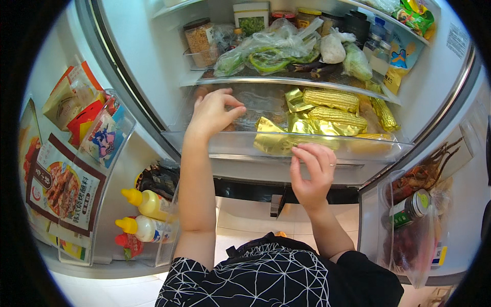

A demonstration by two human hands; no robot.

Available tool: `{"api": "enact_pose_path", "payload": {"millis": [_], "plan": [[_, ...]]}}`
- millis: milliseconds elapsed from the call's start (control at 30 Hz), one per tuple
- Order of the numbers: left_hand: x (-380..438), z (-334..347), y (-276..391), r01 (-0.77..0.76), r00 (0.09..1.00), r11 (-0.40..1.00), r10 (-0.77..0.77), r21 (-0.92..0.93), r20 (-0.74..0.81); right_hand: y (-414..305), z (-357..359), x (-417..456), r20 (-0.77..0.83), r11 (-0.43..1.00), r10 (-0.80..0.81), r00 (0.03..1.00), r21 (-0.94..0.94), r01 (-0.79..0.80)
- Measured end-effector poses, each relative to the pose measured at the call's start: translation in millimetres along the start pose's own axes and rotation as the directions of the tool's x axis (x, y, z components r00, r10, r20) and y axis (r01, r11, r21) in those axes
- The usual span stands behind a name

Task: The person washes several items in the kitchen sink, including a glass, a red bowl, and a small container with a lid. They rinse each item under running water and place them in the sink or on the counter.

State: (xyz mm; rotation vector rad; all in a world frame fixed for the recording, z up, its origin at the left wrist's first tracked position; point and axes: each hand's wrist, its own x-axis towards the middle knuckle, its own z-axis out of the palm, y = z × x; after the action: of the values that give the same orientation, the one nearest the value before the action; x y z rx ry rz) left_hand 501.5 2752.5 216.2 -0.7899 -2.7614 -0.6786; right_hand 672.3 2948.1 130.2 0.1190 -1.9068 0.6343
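Observation:
My left hand [215, 111] hangs over the left part of a clear plastic refrigerator drawer [402, 147], thumb and fingers apart, nothing visible in it. Below that hand lie see-through plastic packages [264, 100], their contents blurred. My right hand [313, 172] is at the drawer's front wall, fingers curled and thumb apart, with nothing seen between them; whether it touches the wall cannot be told. Behind that wall, several ears of corn [332, 99] lie on the right side. Shiny gold wrappers [270, 132] surround some of them, and one gold end shows through the front.
Bagged green vegetables [268, 57] and jars [201, 40] fill the shelf [245, 81] above. The open left door holds food packets [63, 184] and yellow-capped squeeze bottles [147, 228]. In the right door rack stands a dark-lidded jar [410, 207].

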Motion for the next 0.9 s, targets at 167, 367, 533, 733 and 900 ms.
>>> {"api": "enact_pose_path", "payload": {"millis": [167, 367, 533, 733, 900], "plan": [[-58, 20, 20, -0.217, 0.918, 0.962, 0.260, 0.168, -0.301, -1, -1, -18, 0.026, 0.964, 0.194, 0.981, -0.188, -0.186], [-69, 39, 29, -0.033, 0.843, 0.992, 0.095, 0.125, -0.530, -9, 14, -28, 0.189, 0.974, 0.173, 0.967, -0.176, -0.140], [-82, 64, 39, -0.053, 0.760, 0.985, 0.148, 0.166, -0.633, 1, 41, -16, 0.157, 0.973, 0.197, 0.968, -0.149, -0.174], [-142, 65, 55, -0.222, 0.813, 0.975, 0.188, 0.007, -0.551, 23, 75, 7, 0.179, 0.947, 0.214, 0.960, -0.278, -0.159], [-195, 34, 59, -0.357, 0.730, 0.933, 0.309, 0.045, -0.609, 47, 106, 18, 0.160, 0.903, 0.199, 0.967, -0.413, -0.118]]}}
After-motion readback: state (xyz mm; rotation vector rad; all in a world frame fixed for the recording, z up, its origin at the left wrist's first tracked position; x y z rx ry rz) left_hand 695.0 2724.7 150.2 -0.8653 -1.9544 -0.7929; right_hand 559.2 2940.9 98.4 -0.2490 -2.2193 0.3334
